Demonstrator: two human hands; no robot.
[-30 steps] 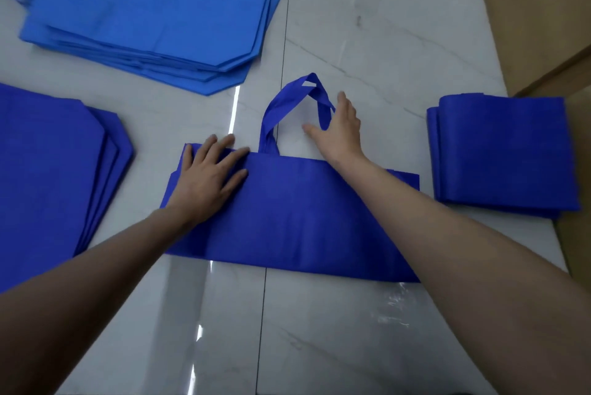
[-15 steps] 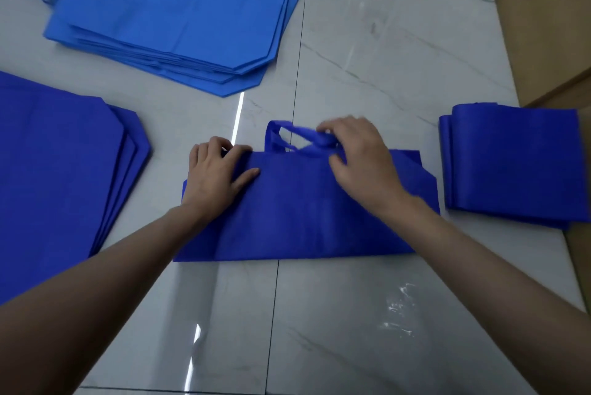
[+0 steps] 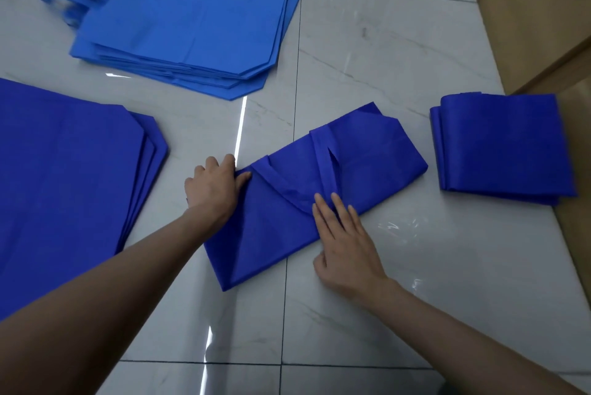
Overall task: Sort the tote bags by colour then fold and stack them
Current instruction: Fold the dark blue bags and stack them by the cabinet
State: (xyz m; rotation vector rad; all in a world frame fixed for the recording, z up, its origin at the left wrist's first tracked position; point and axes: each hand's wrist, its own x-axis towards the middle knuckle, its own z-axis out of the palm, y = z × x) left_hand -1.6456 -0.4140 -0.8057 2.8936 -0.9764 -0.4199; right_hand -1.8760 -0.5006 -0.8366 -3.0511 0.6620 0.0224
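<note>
A dark blue tote bag (image 3: 367,167) lies folded into a long strip across the floor's middle, its handle turned down onto the cloth. My left hand (image 3: 212,188) grips the strip's left end, thumb on top and fingers curled at the edge. My right hand (image 3: 343,246) presses flat with straight fingers on the handle loop near the strip's front edge. A stack of folded dark blue bags (image 3: 500,147) sits to the right. Unfolded dark blue bags (image 3: 64,183) lie at the left, and a pile of lighter blue bags (image 3: 192,20) lies at the back.
The floor is glossy grey marble tile (image 3: 367,52) with bright light reflections. A tan wall or panel (image 3: 543,11) runs along the right side, close behind the folded stack.
The handle has been folded down onto the strip. My right hand came back from the handle top to press its loop. The strip now lies at a slant, and the view shifted.
</note>
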